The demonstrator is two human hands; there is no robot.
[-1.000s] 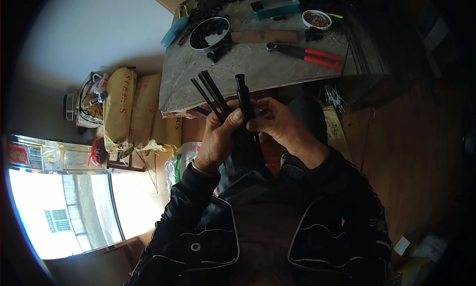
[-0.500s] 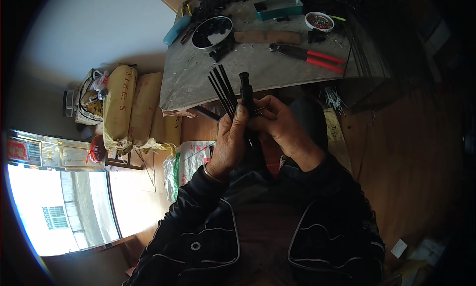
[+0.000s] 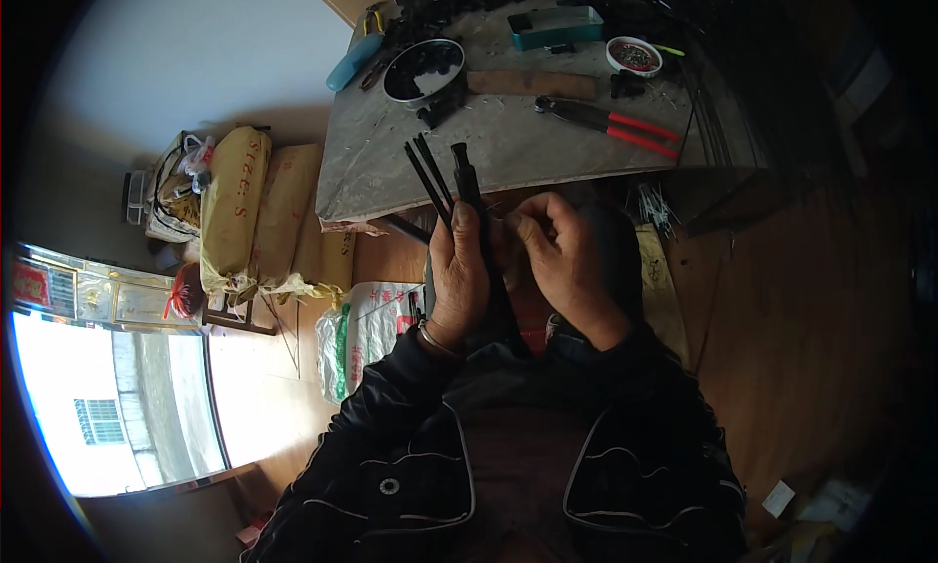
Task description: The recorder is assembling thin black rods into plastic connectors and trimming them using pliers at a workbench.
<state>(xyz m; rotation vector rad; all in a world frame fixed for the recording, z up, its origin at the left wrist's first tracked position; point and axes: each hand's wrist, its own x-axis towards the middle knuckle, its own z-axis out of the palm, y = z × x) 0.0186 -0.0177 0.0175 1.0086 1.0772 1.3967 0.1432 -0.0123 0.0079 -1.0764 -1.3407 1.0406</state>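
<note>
Our left hand [image 3: 457,270] closes around a bundle of thin black rods [image 3: 445,177] (tips fanning upward), held before the grey workbench [image 3: 508,148]; our right hand [image 3: 562,255] curls its fingers against them beside it.

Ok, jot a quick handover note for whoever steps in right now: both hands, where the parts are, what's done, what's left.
Left hand: closed round a bundle of thin black rods and a thicker black piece, held upright over the table edge.
Right hand: fingers on the same bundle, just below the table.
On the table: red-handled pliers, round dish of black parts, small red bowl.
Done: rods gathered in hand.
Left: how far assembly has got cannot be told.
</note>
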